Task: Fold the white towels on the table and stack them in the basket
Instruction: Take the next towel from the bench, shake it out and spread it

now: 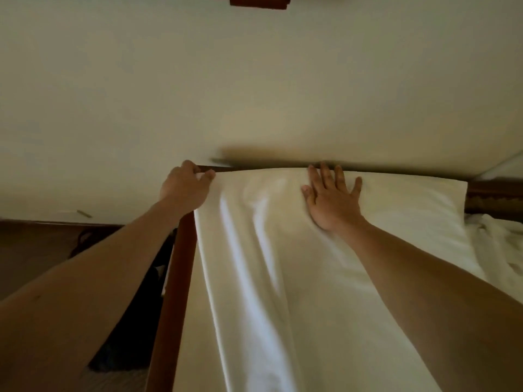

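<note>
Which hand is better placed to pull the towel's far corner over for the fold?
Left, probably: the left hand already pinches the towel at its far corner, while the right hand presses flat mid-towel.

1. The white towel point(283, 264) lies spread over the table point(175, 278), whose dark wood edge shows along the towel's left side. Long soft wrinkles run down its length; its far edge lies straight along the table's far side.
2. The towel's far left corner sits at the table's far left corner; its far right corner lies flat further right on the table.
3. More white towels point(498, 244) lie crumpled in a heap on the table, just beside the spread towel's right edge.
</note>
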The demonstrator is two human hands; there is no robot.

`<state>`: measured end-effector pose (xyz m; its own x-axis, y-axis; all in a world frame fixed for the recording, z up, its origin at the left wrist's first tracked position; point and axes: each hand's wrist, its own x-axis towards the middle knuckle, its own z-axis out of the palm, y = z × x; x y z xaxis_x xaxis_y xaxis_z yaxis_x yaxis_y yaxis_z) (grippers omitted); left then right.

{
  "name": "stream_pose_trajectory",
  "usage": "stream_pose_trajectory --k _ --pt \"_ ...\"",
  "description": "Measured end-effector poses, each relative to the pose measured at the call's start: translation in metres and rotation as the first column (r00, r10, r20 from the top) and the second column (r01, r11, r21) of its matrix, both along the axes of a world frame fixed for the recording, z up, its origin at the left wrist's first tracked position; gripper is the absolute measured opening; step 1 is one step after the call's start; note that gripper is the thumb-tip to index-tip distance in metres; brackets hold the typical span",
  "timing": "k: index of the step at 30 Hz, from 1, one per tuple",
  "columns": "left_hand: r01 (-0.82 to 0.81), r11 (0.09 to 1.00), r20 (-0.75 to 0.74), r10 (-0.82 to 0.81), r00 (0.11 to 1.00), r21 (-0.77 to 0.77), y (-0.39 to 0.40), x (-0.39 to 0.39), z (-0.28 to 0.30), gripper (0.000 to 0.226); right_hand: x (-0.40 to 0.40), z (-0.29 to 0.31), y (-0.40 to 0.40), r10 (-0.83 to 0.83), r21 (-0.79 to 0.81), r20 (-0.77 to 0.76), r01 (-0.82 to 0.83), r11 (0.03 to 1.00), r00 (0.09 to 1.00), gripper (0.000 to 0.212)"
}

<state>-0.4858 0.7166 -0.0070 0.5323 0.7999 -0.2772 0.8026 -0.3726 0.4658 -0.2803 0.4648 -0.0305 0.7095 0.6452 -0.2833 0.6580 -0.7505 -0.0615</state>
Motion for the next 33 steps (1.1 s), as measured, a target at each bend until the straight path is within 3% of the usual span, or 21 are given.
stream_pose_trajectory --k 3,7,18,22,25,29,33 --pt "-0.093 0.996 0.064 0.094 0.994 -0.01 -0.039 -0.026 0.001 0.045 -0.014 0.007 -0.003 0.002 -0.032 0.033 -0.001 0.999 0.999 0.066" --pt "-0.12 0.991 0.061 0.124 0.99 -0.065 -0.111 -0.072 0.014 0.054 -0.07 0.015 -0.04 0.064 0.08 0.059 -0.069 0.994 0.996 0.065" --pt "-0.21 0.938 0.13 0.253 0.959 -0.276 -0.316 -0.188 0.024 0.051 -0.221 0.009 -0.189 0.264 0.138 -0.069 -0.253 0.958 0.962 0.066" --pt "-0.251 0.9 0.203 0.337 0.919 -0.356 -0.357 -0.211 0.025 0.049 -0.253 0.003 -0.207 0.242 0.074 -0.138 -0.234 0.969 0.96 0.075" --pt "-0.288 0.867 0.247 0.408 0.879 -0.407 -0.359 -0.226 0.032 0.046 -0.255 0.003 -0.208 0.222 0.077 -0.148 -0.212 0.974 0.964 0.068" --pt "-0.372 0.916 0.266 0.4 0.877 -0.15 -0.306 -0.265 0.032 0.042 -0.255 0.004 -0.208 0.245 0.054 -0.147 -0.239 0.969 0.958 0.07" --pt "-0.319 0.945 0.066 0.324 0.944 -0.076 -0.284 -0.293 0.022 0.056 -0.255 0.005 -0.208 0.245 0.033 -0.13 -0.243 0.97 0.961 0.08"
